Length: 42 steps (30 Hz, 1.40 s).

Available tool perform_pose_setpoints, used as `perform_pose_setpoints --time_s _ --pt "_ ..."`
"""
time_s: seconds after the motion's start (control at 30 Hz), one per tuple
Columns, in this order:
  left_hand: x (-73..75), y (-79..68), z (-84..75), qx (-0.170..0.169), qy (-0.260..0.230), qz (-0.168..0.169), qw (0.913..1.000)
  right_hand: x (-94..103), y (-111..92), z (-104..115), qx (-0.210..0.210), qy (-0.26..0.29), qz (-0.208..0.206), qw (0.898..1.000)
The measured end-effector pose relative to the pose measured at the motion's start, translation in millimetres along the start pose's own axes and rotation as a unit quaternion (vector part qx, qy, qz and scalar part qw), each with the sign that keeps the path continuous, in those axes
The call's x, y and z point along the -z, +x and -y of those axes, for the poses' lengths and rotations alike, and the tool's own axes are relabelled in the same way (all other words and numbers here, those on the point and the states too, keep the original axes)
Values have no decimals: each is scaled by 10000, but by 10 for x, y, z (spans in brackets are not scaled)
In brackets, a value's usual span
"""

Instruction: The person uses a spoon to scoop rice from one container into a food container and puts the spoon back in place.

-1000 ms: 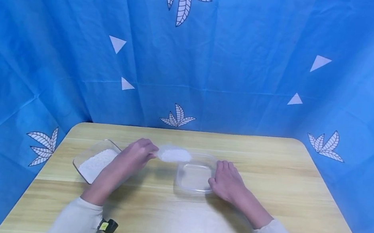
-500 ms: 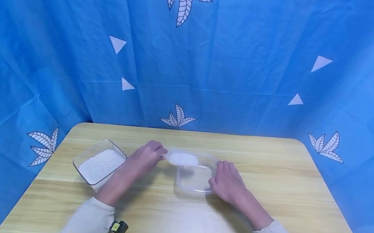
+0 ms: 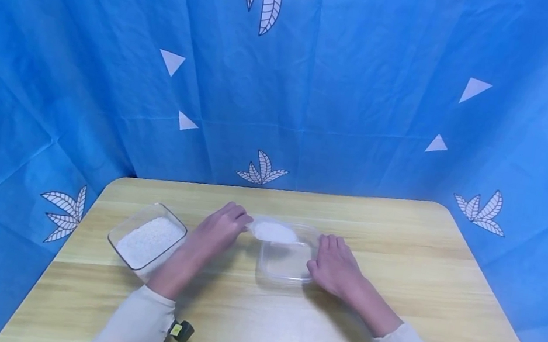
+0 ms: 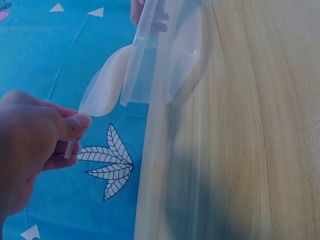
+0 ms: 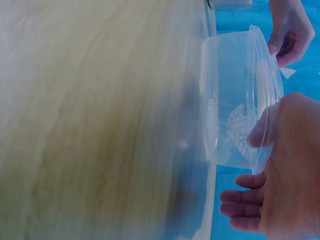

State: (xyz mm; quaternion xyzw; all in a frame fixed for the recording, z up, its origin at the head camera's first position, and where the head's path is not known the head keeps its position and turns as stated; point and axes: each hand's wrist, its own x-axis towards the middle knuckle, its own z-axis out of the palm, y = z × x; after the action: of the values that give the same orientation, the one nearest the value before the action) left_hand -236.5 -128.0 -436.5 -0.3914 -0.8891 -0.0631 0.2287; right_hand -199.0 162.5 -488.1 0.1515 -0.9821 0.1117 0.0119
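My left hand (image 3: 218, 229) pinches the handle of a translucent scoop (image 3: 272, 231), which carries a heap of white grains. The scoop is over the left rear rim of a clear plastic container (image 3: 287, 263) on the table. In the left wrist view the scoop's bowl (image 4: 106, 85) is beside the container's rim. My right hand (image 3: 336, 266) grips the container's right side; in the right wrist view its thumb (image 5: 261, 131) lies over the rim with the other fingers outside. No grains are visible inside the container.
A square glass bowl (image 3: 115, 248) of white grains (image 3: 149, 238) stands to the left, next to my left forearm. The wooden table (image 3: 250, 333) has its far edge against a blue patterned curtain (image 3: 347, 105).
My left hand has moved right with the loaded scoop, from left of the container to over its rear rim. The right hand and container have stayed put.
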Motion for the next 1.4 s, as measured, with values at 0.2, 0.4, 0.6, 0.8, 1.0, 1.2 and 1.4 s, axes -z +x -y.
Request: perform_pose_setpoints --time_s 0.2,0.4,0.6,0.8,1.0,1.2,1.4 --pt "-8 32 -20 -225 178 -44 9996 9 8 -7 -16 -26 11 10000" --pt "-13 52 -62 -454 387 -64 9982 13 7 -7 -14 -30 -7 10000" --pt "-23 55 -111 -473 453 20 9979 25 8 4 23 -94 -25 9999" --pt "-32 51 -139 -528 566 62 9970 20 9 7 39 -128 -36 9999" --pt "-13 63 -160 -644 666 108 9956 14 10 3 60 -178 -39 9998" --pt "-2 86 -183 -857 807 49 9930 21 1 9 34 -165 -18 9999" --pt "10 116 -218 -1218 1083 -32 9866 16 -8 11 7 -152 -63 9999"
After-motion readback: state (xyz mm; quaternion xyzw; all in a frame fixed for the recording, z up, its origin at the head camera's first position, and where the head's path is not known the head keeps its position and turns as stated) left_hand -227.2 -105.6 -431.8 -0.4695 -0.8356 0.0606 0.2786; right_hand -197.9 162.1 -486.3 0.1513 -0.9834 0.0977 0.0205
